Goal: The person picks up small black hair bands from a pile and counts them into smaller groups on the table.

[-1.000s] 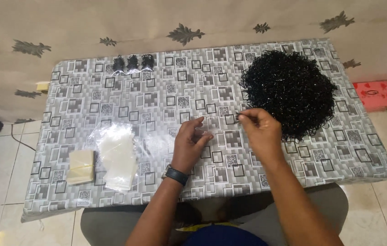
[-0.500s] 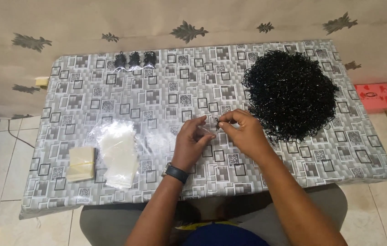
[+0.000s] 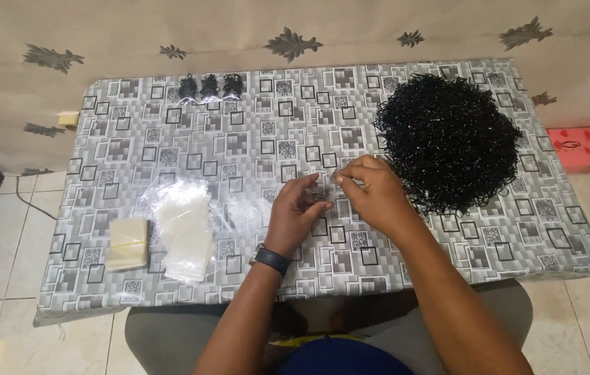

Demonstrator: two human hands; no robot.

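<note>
Left hand [image 3: 295, 212] and right hand [image 3: 371, 191] pinching a small clear plastic bag [image 3: 330, 186] near the table's front edge [image 3: 170, 292], big loose pile of black rubber bands [image 3: 448, 142] at the right end, flat clear bags [image 3: 184, 226] front left, three filled bags [image 3: 209, 87] at the back edge.

3 small black bundles [image 3: 209, 86], 1 black heap [image 3: 448, 139], 2 hands [image 3: 336, 205].

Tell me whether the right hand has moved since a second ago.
Yes. The right hand has moved left, away from the black pile, meeting the left hand.
</note>
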